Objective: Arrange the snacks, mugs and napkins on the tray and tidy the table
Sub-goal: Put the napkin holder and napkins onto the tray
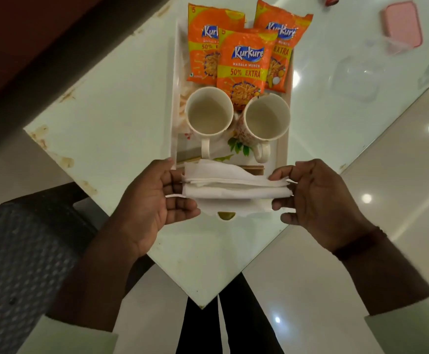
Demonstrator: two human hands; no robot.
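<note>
Presently listed, largest first: table (pixel 101 118), white glossy top, stained along its edges, one corner pointing toward the viewer; tray (pixel 175 72), white, rectangular, lying on the table; three orange snack packets (pixel 244 65), overlapping at the tray's far end; two pale mugs (pixel 209 114), upright, side by side mid-tray, handles toward the viewer; folded white napkins (pixel 234 186), a small stack at the tray's near edge, held between both hands; left hand (pixel 152 200), fingers pinching the stack's left end; right hand (pixel 320 198), fingers pinching its right end; pink lidded box (pixel 402 24), far right on the table
</note>
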